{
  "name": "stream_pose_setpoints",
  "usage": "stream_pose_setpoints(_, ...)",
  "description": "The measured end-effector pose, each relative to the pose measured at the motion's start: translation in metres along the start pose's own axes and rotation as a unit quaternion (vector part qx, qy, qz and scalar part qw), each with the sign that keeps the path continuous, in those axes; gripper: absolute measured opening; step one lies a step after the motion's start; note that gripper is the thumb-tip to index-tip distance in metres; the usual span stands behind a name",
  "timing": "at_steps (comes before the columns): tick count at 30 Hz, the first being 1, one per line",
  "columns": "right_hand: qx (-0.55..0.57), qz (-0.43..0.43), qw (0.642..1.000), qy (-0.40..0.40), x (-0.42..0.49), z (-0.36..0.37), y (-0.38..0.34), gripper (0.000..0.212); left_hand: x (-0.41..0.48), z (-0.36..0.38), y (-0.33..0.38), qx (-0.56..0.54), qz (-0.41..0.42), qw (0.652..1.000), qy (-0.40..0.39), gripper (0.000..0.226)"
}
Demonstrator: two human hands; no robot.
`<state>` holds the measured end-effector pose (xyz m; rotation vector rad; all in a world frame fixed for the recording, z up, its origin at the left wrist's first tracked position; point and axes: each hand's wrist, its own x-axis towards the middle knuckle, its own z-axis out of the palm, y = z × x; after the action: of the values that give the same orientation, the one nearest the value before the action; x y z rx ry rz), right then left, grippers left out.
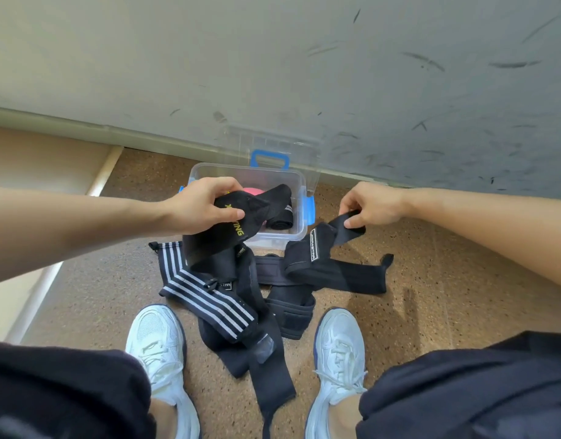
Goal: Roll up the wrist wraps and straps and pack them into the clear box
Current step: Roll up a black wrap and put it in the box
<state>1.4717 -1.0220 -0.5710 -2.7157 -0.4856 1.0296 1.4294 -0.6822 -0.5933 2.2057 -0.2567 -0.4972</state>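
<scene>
My left hand (206,205) grips a black wrap with yellow lettering (223,231), lifted just in front of the clear box (299,198). My right hand (369,205) pinches the end of a plain black strap (317,258) that trails down to the floor. The box stands open against the wall, with a rolled black wrap (280,218) and something pink (252,192) inside. Several more black wraps lie tangled on the floor, among them a white-striped one (203,293) and a wide padded one (292,315).
The box's clear lid with a blue handle (269,158) leans back on the grey wall (273,74). My two white shoes (159,346) flank the pile on the speckled brown floor (431,296). A pale step edge (105,172) lies at the left.
</scene>
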Motion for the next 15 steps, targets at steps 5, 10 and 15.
stream_pose_setpoints(5,0.049,-0.042,0.996,0.059,-0.010,-0.013,-0.028,0.006,0.006,-0.018,0.018,-0.067,0.001,0.998,0.010,0.015)
stream_pose_setpoints(10,0.101,-0.077,0.991,0.036,-0.043,-0.049,-0.052,0.008,0.001,-0.035,0.047,-0.093,0.006,0.995,0.019,0.015)
stream_pose_setpoints(15,0.241,-0.109,0.960,0.094,-0.092,-0.093,-0.071,0.021,-0.010,-0.048,0.075,-0.105,0.018,0.994,0.018,0.014)
